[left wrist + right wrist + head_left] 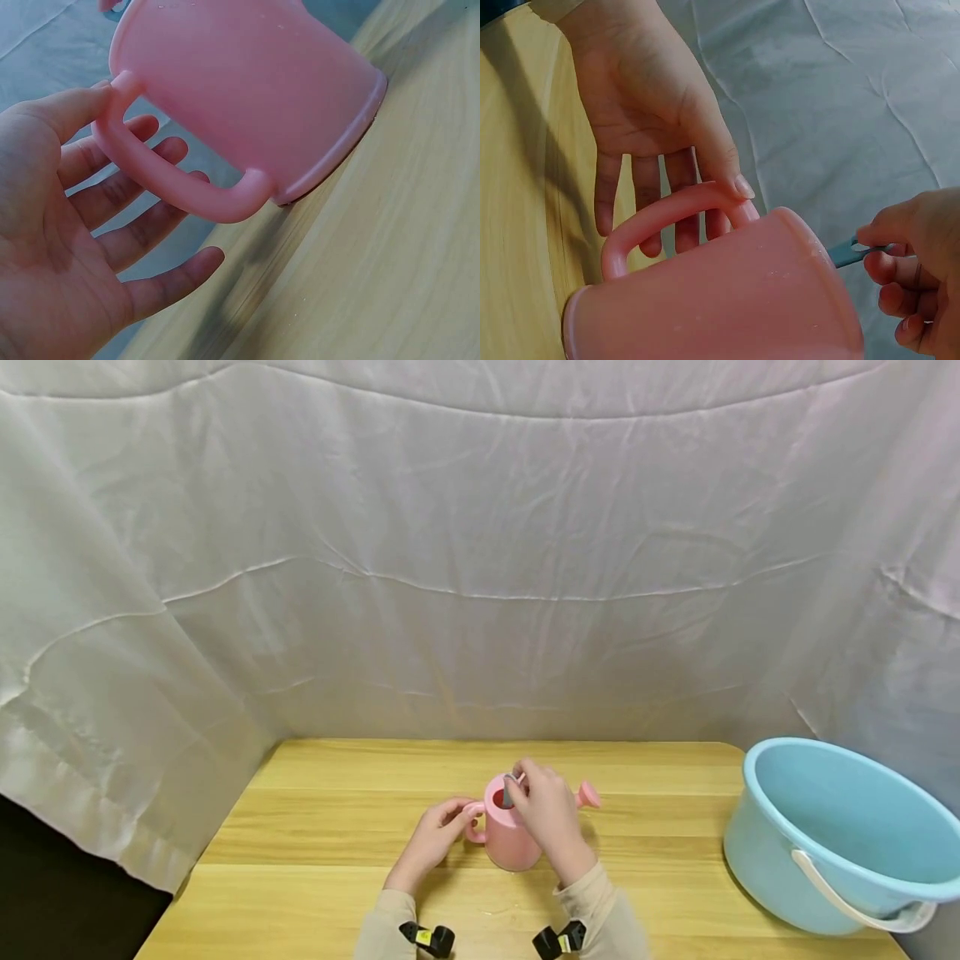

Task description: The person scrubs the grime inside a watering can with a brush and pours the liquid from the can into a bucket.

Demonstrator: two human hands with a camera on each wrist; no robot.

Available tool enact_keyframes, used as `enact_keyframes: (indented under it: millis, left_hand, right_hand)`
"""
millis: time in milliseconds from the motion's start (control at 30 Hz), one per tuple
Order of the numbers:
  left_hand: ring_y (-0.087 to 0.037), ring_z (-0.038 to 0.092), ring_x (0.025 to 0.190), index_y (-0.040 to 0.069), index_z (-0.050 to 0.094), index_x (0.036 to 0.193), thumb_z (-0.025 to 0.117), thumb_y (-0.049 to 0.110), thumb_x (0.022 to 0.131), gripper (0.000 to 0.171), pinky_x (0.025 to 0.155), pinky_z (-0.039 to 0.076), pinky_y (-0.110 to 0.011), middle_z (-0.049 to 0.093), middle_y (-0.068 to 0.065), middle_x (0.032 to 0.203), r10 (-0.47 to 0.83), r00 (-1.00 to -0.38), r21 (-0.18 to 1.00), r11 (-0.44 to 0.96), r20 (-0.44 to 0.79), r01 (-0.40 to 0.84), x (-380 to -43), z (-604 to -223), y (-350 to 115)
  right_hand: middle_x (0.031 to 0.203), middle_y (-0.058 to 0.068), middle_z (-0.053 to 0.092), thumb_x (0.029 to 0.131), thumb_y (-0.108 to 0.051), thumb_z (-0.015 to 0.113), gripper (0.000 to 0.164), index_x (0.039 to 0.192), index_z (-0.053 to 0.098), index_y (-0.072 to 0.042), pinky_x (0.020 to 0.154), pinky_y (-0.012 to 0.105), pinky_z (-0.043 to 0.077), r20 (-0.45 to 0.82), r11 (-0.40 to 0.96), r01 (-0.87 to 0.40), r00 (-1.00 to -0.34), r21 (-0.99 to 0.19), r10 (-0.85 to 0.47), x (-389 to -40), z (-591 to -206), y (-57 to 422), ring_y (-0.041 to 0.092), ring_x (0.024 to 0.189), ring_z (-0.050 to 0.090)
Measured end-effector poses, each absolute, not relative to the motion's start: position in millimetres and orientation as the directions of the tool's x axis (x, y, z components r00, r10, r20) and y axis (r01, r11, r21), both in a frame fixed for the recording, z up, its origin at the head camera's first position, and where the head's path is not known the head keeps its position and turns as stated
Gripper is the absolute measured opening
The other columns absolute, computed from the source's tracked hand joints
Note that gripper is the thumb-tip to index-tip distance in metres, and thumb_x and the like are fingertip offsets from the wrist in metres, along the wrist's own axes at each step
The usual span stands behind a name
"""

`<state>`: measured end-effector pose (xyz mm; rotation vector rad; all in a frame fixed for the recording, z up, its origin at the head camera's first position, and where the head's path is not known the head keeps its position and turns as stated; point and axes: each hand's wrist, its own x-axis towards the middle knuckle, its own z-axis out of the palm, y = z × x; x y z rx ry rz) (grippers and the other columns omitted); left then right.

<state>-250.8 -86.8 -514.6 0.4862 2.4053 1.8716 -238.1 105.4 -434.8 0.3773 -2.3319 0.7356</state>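
A pink watering can (513, 845) stands upright on the wooden table, its sprinkler head (589, 794) to the right and its handle (180, 184) to the left. My left hand (433, 842) lightly pinches the top of that handle, thumb on the near side and fingers behind it; the lower fingers are loosely spread. Over the can's mouth, my right hand (549, 810) pinches a slim grey-blue utensil (846, 253) by its end, which has a hole in it. The utensil's lower part goes down into the can and is hidden there.
At the right end of the table (330, 827) stands a large light-blue bucket (780, 852) with a white carrying handle (832, 897) hanging down its front. Pale grey cloth (480, 643) rises behind the table and along its sides. Small water drops lie on the tabletop near the can.
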Motion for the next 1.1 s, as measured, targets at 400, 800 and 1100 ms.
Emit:
enact_keyframes:
  millis: [400, 800, 1100]
  left_hand:
    - [-0.021, 0.063, 0.1, 0.02, 0.069, 0.115, 0.055, 0.041, 0.098, 0.03, 0.094, 0.046, -0.033, 0.071, -0.01, 0.098, 0.279, -0.949, 0.949, 0.232, 0.146, 0.214, -247, -518, -90]
    - [-0.023, 0.065, 0.101, 0.016, 0.069, 0.112, 0.058, 0.036, 0.098, 0.026, 0.091, 0.046, -0.027, 0.07, -0.016, 0.089, 0.275, -0.95, 0.955, 0.209, 0.148, 0.209, -247, -515, -87]
    - [-0.023, 0.063, 0.1, 0.017, 0.069, 0.112, 0.057, 0.036, 0.098, 0.027, 0.09, 0.045, -0.026, 0.07, -0.016, 0.093, 0.28, -0.947, 0.949, 0.22, 0.159, 0.225, -247, -516, -86]
  right_hand:
    - [0.059, -0.005, 0.049, 0.079, -0.016, 0.079, 0.019, 0.073, 0.061, -0.013, 0.056, 0.022, 0.031, 0.663, 0.812, -0.39, -0.749, -0.433, -0.006, -230, -445, 104, 0.01, 0.061, 0.042]
    - [0.058, -0.004, 0.052, 0.076, -0.009, 0.08, 0.02, 0.073, 0.06, -0.011, 0.052, 0.02, 0.032, 0.846, 0.794, -0.519, -0.534, -0.317, -0.011, -226, -434, 100, 0.008, 0.057, 0.042]
    - [0.058, -0.002, 0.052, 0.072, 0.001, 0.078, 0.02, 0.071, 0.059, -0.007, 0.054, 0.02, 0.032, 0.917, 0.754, -0.6, -0.398, -0.267, 0.008, -220, -422, 100, 0.01, 0.057, 0.043]
